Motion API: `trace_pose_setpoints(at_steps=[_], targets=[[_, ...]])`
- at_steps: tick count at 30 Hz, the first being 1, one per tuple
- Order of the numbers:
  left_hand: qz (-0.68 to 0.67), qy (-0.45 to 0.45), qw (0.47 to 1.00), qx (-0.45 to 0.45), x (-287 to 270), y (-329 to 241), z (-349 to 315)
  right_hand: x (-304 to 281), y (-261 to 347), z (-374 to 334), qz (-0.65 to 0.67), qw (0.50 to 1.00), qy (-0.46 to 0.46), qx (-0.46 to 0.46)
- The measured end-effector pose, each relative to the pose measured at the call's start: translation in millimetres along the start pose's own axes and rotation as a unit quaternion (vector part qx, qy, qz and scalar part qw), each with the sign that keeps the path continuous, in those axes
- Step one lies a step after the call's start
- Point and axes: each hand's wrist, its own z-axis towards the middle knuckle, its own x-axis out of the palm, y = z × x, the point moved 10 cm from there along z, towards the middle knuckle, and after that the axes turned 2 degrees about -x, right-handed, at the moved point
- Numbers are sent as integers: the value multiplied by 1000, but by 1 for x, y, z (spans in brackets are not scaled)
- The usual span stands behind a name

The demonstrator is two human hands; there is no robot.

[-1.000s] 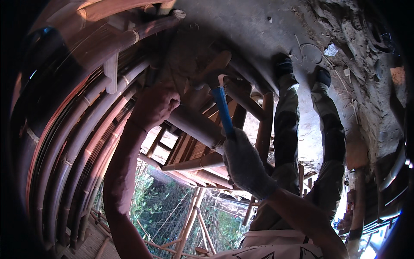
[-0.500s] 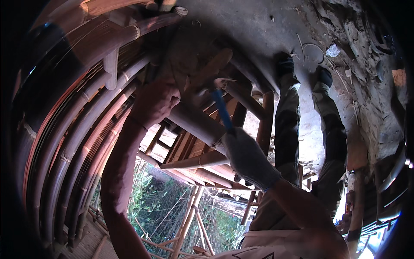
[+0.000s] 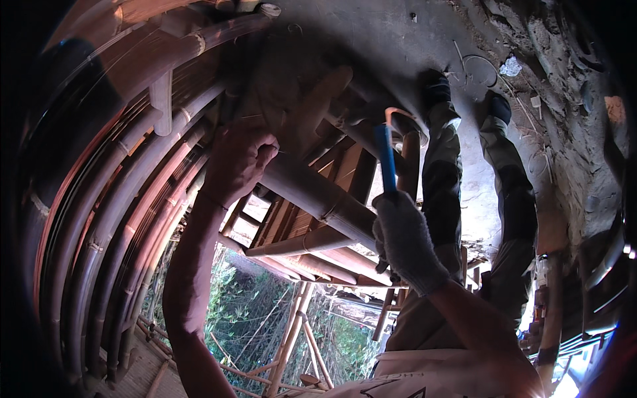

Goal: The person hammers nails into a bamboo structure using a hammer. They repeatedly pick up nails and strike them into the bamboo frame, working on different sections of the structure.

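My bare left hand is closed in a fist or pinch beside a thick bamboo pole, close to its upper left end; what the fingers hold, if anything, I cannot make out. My right hand, in a pale knitted glove, is wrapped round a blue-handled tool. Its handle points up, and a thin, curved, orange-lit shape shows at its top, too unclear to name. The tool is apart from the left hand. A flat, brownish piece slants upward beyond the thick pole.
Curved-looking bamboo poles stand in rows at left. Below the hands is a bamboo frame with slats, greenery showing past it. My legs are at right on a grey floor, near a rough wall and a wire loop.
My right hand has swung the blue-handled tool to the right, away from the left hand and the pole's end. My left hand stays nearly in place, still closed.
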Motion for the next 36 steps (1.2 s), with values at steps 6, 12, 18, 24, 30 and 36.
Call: trace_pose_setpoints(at_steps=[6,12,18,24,30,36], targets=[[21,10,999,39,-3,-9,3,30,0,-9,-247,935,67,-246],[38,22,998,49,1,-10,7,43,7,-4,-126,943,23,-308],[51,31,997,39,2,-6,2,34,18,-4,132,982,31,-135],[88,22,995,28,2,-10,6,40,11,15,-134,977,107,-130],[151,-46,987,22,6,-14,-13,-7,8,16,80,996,-2,-31],[221,-46,970,86,7,-47,-20,0,-12,18,31,999,15,25]])
